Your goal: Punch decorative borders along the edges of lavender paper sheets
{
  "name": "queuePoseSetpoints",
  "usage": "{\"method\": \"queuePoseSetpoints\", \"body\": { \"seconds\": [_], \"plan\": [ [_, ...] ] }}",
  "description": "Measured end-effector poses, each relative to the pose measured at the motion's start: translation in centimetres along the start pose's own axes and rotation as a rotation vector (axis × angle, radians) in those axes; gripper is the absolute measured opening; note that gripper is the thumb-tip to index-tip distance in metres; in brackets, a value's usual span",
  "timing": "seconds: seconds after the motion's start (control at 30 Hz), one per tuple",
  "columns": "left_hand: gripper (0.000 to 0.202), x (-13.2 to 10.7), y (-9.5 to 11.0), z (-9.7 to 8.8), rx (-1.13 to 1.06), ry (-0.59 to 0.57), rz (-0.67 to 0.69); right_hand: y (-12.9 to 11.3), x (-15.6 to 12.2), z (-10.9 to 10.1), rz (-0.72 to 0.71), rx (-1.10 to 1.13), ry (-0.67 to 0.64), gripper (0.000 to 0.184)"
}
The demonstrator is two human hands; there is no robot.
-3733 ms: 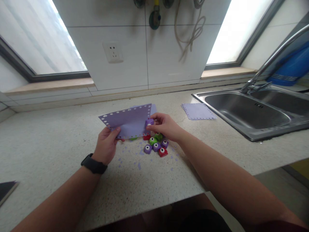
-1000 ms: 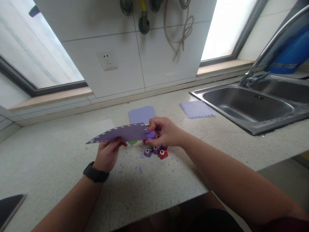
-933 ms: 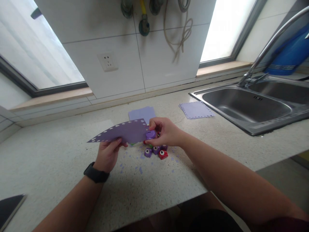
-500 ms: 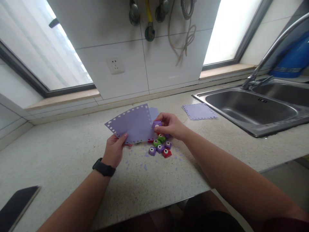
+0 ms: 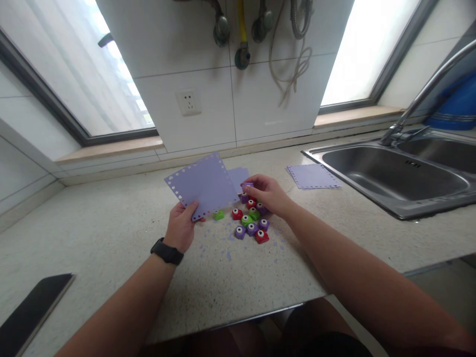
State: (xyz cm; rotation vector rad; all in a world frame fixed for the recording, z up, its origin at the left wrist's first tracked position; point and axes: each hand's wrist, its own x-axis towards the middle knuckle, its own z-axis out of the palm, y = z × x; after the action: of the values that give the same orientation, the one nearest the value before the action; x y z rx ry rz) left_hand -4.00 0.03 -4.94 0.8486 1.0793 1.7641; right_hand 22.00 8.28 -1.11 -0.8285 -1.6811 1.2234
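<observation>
Since half a second ago, the right hand (image 5: pixel 265 192) has drawn its purple punch (image 5: pixel 247 185) off the edge of the lilac sheet (image 5: pixel 204 182), and a gap now shows between the two. The sheet itself has turned a little, leaving a green punch (image 5: pixel 218 214) in plain sight below it.

The left hand (image 5: pixel 182 225), with a black watch (image 5: pixel 167 252) at the wrist, has its fingers clamped on the sheet's lower corner, thumb on top; the sheet is held tilted above the bench (image 5: pixel 208 297), small holes running along its edges. The right hand's fingers are closed around the purple punch, which they partly hide.

Below that hand, more punches in red, green and purple sit in a loose cluster, among them a red punch (image 5: pixel 262 236) at the near end. Lilac paper bits (image 5: pixel 228 256) are strewn around them. Behind the held sheet lies a partly covered paper stack (image 5: pixel 238 174), and well to the right, near the sink (image 5: pixel 372 171), rest hole-edged sheets (image 5: pixel 313 176).
</observation>
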Motion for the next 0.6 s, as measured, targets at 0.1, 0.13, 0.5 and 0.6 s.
{"method": "queuePoseSetpoints", "body": {
  "seconds": [0.1,0.13,0.5,0.6],
  "plan": [
    [0.035,0.1,0.0,-0.1,-0.026,0.032,0.002,0.0,0.1,0.1,-0.100,-0.316,0.033,0.028],
    [0.035,0.1,0.0,-0.1,-0.036,0.043,0.001,0.0,0.1,0.1,-0.138,-0.443,0.037,0.024],
    [0.032,0.3,0.0,-0.4,-0.108,0.120,-0.019,-0.2,0.1,1.9,-0.177,-1.154,-0.265,0.045],
    [0.034,0.3,-0.1,-0.3,-0.104,0.138,-0.004,-0.4,-0.1,2.0,-0.170,-1.201,-0.302,0.050]
  ]
}}
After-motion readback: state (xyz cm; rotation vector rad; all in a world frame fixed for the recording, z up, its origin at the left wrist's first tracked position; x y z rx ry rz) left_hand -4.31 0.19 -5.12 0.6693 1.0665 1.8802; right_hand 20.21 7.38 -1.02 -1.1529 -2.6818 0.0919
